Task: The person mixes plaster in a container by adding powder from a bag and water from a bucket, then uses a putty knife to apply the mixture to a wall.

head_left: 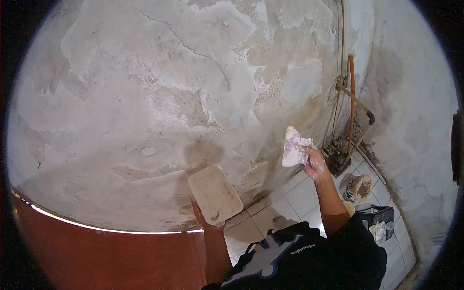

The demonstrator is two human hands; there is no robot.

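A shallow rectangular tray [215, 193], pale and smeared inside, rests on my left hand [208, 222], whose fingers show along its left and lower edges. My right hand [315, 163] is closed around a flat, whitish scraper-like piece [293, 150] with purplish marks, held up to the right of the tray. White residue covers the fingers and wrist of that hand. Behind both hands stands a rough, patchy plaster wall [145, 106] with a long crack near its top. Whether the flat piece touches the wall cannot be told.
Pipes [352, 96] run down the corner at the right. On the tiled floor [302, 195] stand a bucket [358, 187] with a crusted rim and a black crate [374, 215] holding containers. A red-brown surface [111, 256] lies at the lower left.
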